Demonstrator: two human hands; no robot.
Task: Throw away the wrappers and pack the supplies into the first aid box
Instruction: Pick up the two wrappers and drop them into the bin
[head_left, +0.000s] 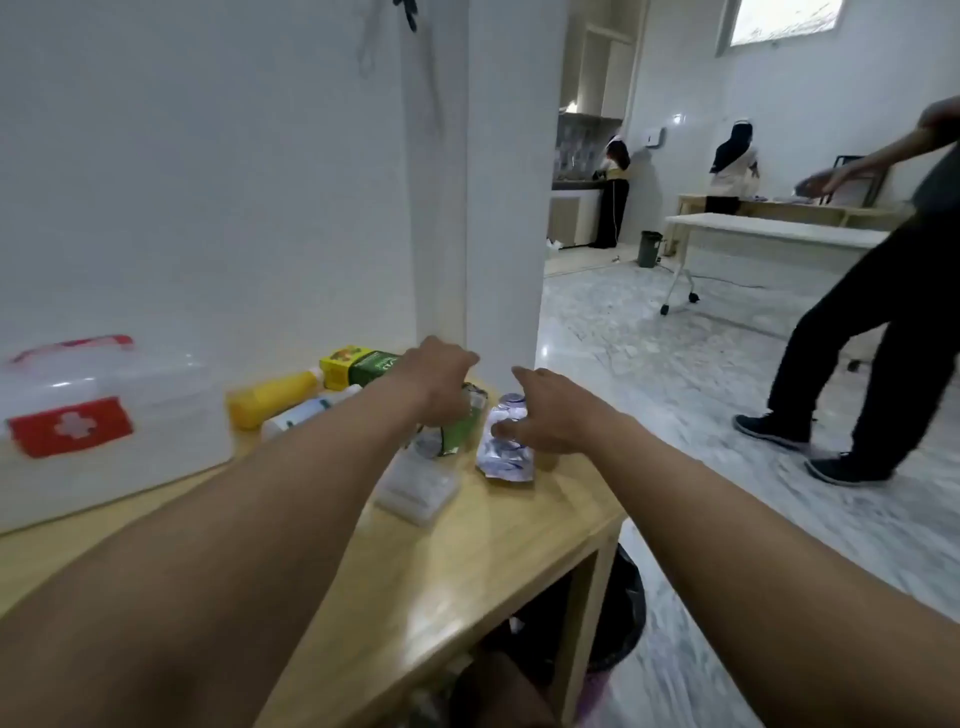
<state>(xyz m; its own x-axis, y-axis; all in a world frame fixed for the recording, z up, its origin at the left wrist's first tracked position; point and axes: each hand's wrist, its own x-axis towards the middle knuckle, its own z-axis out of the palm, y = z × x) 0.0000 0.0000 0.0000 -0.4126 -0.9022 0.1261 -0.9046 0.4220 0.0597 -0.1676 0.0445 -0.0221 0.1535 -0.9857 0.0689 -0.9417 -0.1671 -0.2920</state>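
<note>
The translucent white plastic first aid box (98, 415) with red cross label stands closed at the left edge of the frame on the pale wooden table (457, 561), well apart from the crumpled green-and-silver wrapper (454, 434) and the crumpled white-and-blue foil wrapper (506, 447) at frame centre. The left hand (434, 371) is curled down over the green wrapper, though a closed grasp cannot be confirmed; the right hand (548, 415) is half open, fingertips touching the foil wrapper. Risk: a hasty sweep could knock the clear plastic case (415, 486) just beside them, or drop light foil short of the dark bin (621, 618) at lower centre.
</note>
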